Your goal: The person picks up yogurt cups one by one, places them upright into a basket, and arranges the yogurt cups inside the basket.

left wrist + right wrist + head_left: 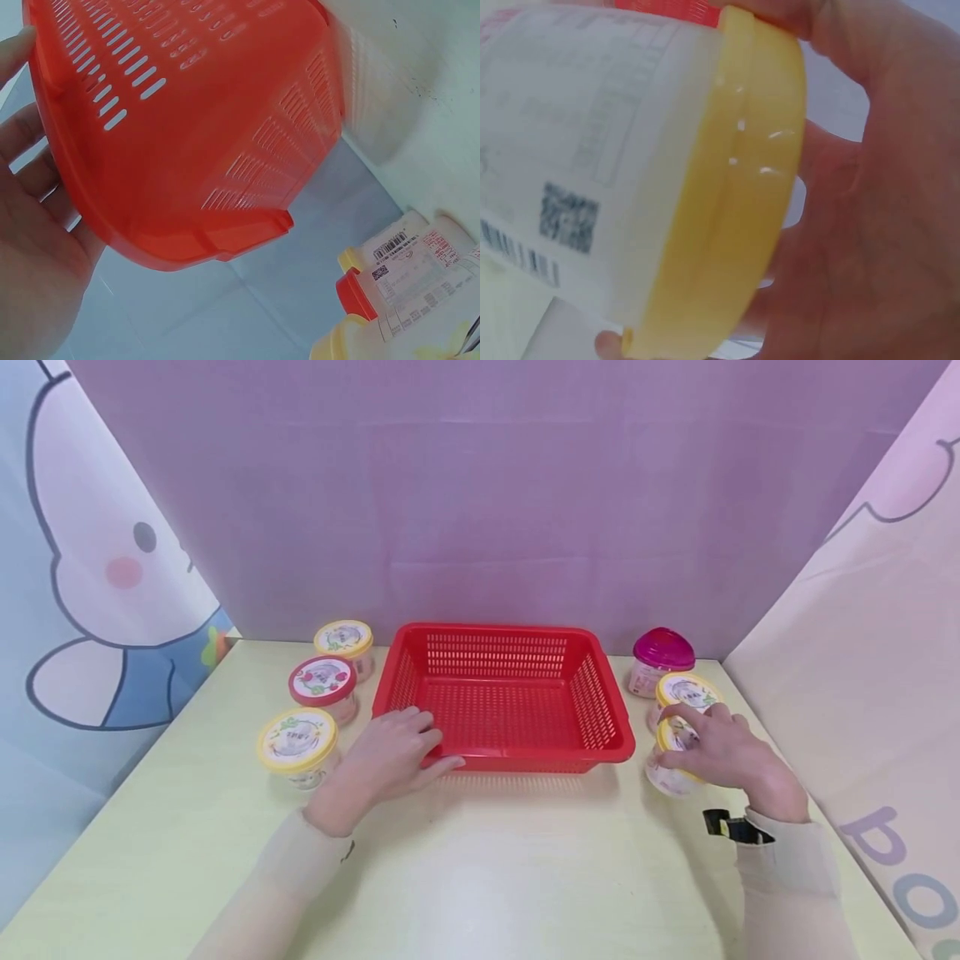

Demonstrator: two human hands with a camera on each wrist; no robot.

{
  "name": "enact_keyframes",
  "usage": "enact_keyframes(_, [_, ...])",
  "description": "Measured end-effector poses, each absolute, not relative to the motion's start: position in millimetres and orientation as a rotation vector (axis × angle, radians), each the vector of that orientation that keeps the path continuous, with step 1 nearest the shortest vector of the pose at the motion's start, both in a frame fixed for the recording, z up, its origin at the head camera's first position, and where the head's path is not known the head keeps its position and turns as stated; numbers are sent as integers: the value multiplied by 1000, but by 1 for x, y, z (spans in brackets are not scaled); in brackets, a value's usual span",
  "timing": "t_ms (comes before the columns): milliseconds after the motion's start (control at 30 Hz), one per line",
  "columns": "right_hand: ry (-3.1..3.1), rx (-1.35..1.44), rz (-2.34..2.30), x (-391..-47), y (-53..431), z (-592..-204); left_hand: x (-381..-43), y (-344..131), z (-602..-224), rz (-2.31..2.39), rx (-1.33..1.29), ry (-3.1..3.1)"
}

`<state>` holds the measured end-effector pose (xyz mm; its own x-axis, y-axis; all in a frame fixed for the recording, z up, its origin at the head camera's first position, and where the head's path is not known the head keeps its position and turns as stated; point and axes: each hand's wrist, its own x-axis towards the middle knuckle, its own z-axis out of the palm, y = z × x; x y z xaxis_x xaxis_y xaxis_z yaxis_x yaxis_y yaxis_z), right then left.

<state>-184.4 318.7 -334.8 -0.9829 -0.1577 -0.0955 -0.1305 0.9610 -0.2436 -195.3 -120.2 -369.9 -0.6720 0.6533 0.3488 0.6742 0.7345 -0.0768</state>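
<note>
A red plastic basket [495,710] with slotted walls stands mid-table. At its front left corner my left hand [390,752] holds the rim, the thumb along the front edge. In the left wrist view the fingers lie behind the basket's rim [82,202]. On the right, my right hand [727,747] grips the nearest yellow-lidded cup [672,781] around its lid, fingers and thumb on opposite sides. The right wrist view shows that cup's yellow lid [727,180] close up, with a printed label on its pale body. Whether the cup touches the table I cannot tell.
Behind the gripped cup stand another yellow-lidded cup [686,687] and a cup with a domed magenta lid [663,650]. Left of the basket are a rear yellow-lidded cup [343,639], a red-lidded cup [324,683] and a front yellow-lidded cup [297,742]. Cloth walls enclose the table.
</note>
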Motion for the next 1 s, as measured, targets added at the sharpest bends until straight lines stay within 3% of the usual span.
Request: enact_keyframes(1000, [3111,-411,-236,-210,299,-281,-195,-119,-368,-78,-1023,-2579])
